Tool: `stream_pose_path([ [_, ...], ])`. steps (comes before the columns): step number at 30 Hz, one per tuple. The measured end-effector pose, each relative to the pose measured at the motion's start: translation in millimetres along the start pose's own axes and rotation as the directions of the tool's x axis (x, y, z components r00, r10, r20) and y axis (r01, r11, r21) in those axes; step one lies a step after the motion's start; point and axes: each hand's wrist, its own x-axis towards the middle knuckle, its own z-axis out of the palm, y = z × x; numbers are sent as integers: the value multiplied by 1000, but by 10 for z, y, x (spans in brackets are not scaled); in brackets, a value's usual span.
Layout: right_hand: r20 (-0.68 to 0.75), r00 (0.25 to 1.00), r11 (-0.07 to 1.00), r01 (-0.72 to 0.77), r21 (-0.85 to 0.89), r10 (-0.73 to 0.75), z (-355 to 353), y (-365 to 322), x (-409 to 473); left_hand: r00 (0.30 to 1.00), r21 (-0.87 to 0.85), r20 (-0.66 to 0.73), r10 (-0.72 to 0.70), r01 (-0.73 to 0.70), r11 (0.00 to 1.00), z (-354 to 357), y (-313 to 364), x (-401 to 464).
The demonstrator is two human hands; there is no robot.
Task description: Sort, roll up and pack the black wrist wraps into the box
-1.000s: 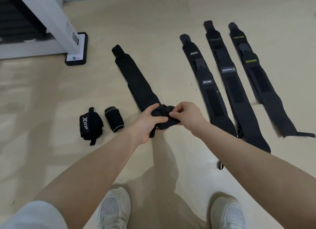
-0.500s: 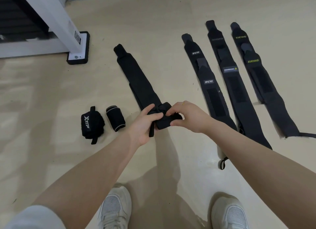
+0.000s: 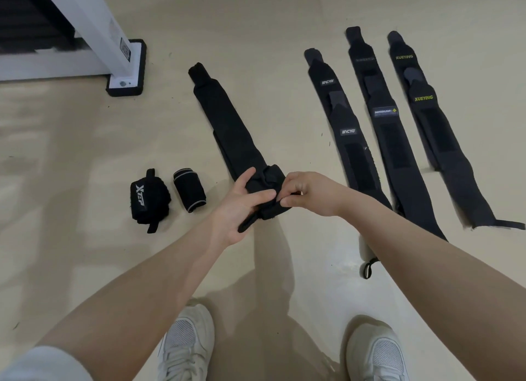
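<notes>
Left hand (image 3: pixel 242 207): curled round the near, rolled end of the plain wrap (image 3: pixel 227 127), thumb on top.
Right hand (image 3: pixel 308 192): fingertips pinching the same roll from the other side, touching the left thumb.
Plain wrap: near end rolled up between the hands; the rest lies flat on the floor (image 3: pixel 85 266), running away and to the left.
Finished rolls: the XTEP roll (image 3: pixel 149 200) and a grey-edged roll (image 3: pixel 189 190) sit just beside each other, left of the hands.
Flat wraps: three lie side by side on the right – the IINCYO wrap (image 3: pixel 345 133), the middle wrap (image 3: pixel 390 130) and the XUEYING wrap (image 3: pixel 435 130).
Shoes: white sneakers (image 3: pixel 186 343) at the bottom.
Far left: white post (image 3: pixel 94 25) on a black foot.
</notes>
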Motion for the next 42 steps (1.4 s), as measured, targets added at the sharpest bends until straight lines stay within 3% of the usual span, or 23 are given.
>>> stream_pose_path([
  [5, -122, 991, 991, -46, 126, 61, 56, -54, 77, 1000, -76, 11, 1, -1, 997, 25, -70, -16],
  [9, -158, 985, 984, 35, -177, -64, 146, -82, 100, 999, -150, -49, -19, 11, 989, -38, -101, 19],
  [11, -205, 957, 930, 128, -345, -207, 175, -53, 71, 997, -192, -68, -35, 22, 981, -67, -103, 19],
  [13, -135, 938, 844, 217, -491, -319, 160, -4, 29, 995, -238, -86, -41, 20, 971, -86, -95, 19],
  [17, -79, 917, 758, 271, -594, -390, 134, 20, 50, 994, -295, -93, -66, 36, 955, -78, -116, 23],
  [22, -31, 978, 784, 145, -604, -205, 144, -12, 142, 993, -275, -62, -100, 79, 958, -61, -150, 7],
  [26, -68, 997, 924, 0, -383, -28, 188, 26, 149, 996, -110, -50, -78, 72, 991, -44, -211, 5],
  [30, -159, 987, 977, -56, -206, 23, 201, 31, 176, 994, -124, -68, -86, 77, 989, -20, -234, 20],
  [36, -113, 981, 924, 109, -366, -160, 255, 20, 134, 982, -218, -116, -148, 120, 969, -83, -183, 72],
  [42, 7, 986, 802, 138, -582, -164, 283, -25, 157, 965, -168, -208, -158, 124, 978, -115, -177, 142],
])
